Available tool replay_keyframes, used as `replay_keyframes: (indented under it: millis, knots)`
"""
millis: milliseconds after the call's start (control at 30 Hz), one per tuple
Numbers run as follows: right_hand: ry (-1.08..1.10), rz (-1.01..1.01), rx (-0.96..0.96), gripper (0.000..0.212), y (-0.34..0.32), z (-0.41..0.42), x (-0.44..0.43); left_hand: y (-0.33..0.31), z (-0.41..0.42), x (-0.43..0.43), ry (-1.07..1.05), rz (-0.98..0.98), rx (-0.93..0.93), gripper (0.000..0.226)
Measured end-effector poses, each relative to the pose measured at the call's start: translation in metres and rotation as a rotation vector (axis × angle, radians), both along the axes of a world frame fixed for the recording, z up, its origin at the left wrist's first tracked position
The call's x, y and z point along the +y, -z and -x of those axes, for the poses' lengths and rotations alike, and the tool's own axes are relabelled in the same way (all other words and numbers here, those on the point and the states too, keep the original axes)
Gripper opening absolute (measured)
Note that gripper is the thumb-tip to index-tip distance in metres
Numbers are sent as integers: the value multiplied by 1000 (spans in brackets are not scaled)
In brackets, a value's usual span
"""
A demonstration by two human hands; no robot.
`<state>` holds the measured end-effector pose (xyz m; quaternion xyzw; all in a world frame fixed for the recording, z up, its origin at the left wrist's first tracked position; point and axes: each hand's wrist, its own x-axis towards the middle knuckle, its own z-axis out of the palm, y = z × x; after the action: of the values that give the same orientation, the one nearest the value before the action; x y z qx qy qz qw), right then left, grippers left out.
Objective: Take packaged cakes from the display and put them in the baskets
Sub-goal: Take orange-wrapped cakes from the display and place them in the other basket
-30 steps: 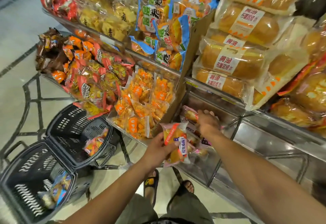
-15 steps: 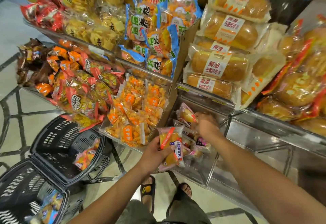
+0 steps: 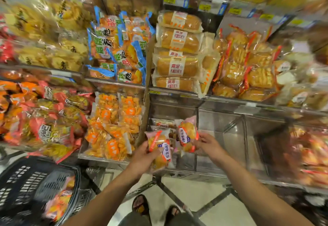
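My left hand (image 3: 142, 158) grips a pink-and-orange packaged cake (image 3: 159, 150) in front of the clear display bin (image 3: 213, 128). My right hand (image 3: 206, 143) pinches a second packaged cake (image 3: 186, 134) of the same kind, lifted above the bin. A few more of these packets (image 3: 163, 123) lie at the bin's back left. A black basket (image 3: 26, 185) stands on the floor at lower left with a packaged cake (image 3: 58, 202) inside; it is blurred.
Shelves of bagged pastries fill the view: orange packs (image 3: 115, 126) left of the bin, long bread loaves (image 3: 177, 62) above it, red-trimmed cakes (image 3: 248, 69) to the right. My sandalled feet (image 3: 156, 209) stand on the tiled floor below.
My right hand has pulled a second packaged cake up out of the bin. The view has swung right and up, so only one basket shows.
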<state>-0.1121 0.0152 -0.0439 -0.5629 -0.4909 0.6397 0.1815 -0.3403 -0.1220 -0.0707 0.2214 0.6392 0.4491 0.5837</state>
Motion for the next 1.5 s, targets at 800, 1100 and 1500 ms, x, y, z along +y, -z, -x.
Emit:
replay_keyframes:
  millis: [800, 1100, 1500]
  knots:
    - [-423, 455, 252, 34, 3, 67, -177, -19, -5, -235, -571, -25, -109, 34]
    - [-615, 522, 164, 58, 19, 212, -244, 0, 75, -335, -824, -3, -54, 38]
    - [-769, 505, 5, 32, 65, 432, -332, 43, 246, -454, -983, 84, 11, 34]
